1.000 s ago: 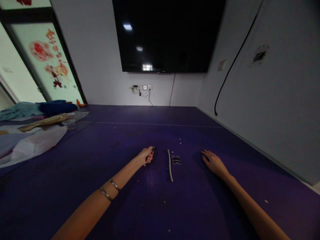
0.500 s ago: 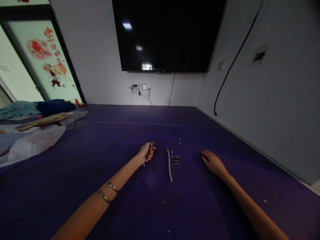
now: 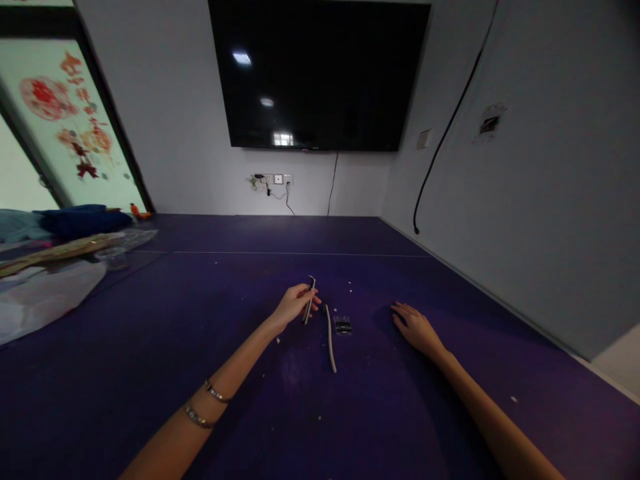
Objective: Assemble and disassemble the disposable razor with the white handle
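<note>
My left hand [image 3: 294, 308] is closed around a slim black-and-silver tool [image 3: 309, 303], held upright and tilted, with a small bent tip at its top. The tool's exact kind is too small to make out. Just right of that hand, a pale, slightly curved cord-like strip [image 3: 331, 343] with a dark upper end lies on the purple surface [image 3: 240, 413]. Beside the strip is a small clear packet [image 3: 343, 325] with black pieces in it. Farther right, my right hand [image 3: 416, 328] rests palm down on the surface, fingers stretched out, holding nothing.
White bits are scattered over the surface. Plastic bags [image 3: 55, 293] and a blue cloth [image 3: 83, 221] lie at the far left. A large television [image 3: 320, 73] hangs above wall sockets [image 3: 273, 179]. A black cable [image 3: 445, 137] runs down the right wall.
My left hand has turned the tool, which now stands more visibly out of the fingers. My right hand stays flat on the surface. The whole view has shifted slightly to the right.
</note>
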A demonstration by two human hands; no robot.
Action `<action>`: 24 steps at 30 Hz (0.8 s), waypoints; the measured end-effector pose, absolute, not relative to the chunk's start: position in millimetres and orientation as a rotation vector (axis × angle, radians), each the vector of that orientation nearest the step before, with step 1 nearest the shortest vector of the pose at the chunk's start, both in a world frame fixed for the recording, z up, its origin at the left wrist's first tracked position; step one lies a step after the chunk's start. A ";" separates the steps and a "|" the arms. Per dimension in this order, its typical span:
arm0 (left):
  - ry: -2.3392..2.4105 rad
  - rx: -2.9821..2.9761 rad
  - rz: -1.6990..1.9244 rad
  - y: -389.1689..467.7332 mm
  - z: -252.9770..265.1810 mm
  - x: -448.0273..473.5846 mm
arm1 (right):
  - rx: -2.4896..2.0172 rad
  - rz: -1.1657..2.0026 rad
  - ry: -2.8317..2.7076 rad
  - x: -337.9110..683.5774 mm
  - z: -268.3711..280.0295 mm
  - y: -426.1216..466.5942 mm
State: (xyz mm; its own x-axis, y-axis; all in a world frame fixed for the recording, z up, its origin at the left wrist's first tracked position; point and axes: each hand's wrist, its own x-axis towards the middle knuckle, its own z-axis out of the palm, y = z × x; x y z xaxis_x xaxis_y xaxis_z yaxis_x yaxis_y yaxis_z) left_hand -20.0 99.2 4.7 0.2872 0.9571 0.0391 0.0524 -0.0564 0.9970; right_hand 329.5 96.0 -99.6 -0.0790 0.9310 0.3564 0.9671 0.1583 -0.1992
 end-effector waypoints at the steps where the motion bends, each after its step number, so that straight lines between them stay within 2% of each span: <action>1: 0.989 1.438 0.995 97.4 4.7 -19.5 | -1.802 -0.113 -2.037 329.3 -99.1 95.3; 9: 0.901 1.519 1.034 86.3 3.7 -18.2 | -1.602 -0.147 -1.949 297.0 -56.3 75.9; 13: 0.883 1.488 1.060 82.4 5.5 -15.8 | -1.714 0.152 -2.089 235.2 -28.7 48.0; 17: 0.869 1.472 1.072 77.9 5.8 -13.2 | -1.712 0.219 -2.277 176.8 -27.4 25.6; 24: 0.889 1.511 1.052 69.4 4.9 -12.3 | -1.811 0.097 -2.346 141.8 -37.7 27.2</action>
State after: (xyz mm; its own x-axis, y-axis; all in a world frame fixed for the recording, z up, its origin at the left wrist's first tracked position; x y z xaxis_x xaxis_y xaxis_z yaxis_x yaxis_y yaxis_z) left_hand -12.3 69.4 4.9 0.3390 0.9258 0.1671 0.0102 -0.1812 0.9834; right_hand 141.8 27.2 -37.7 -0.2446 0.9646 0.0989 0.9531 0.2579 -0.1584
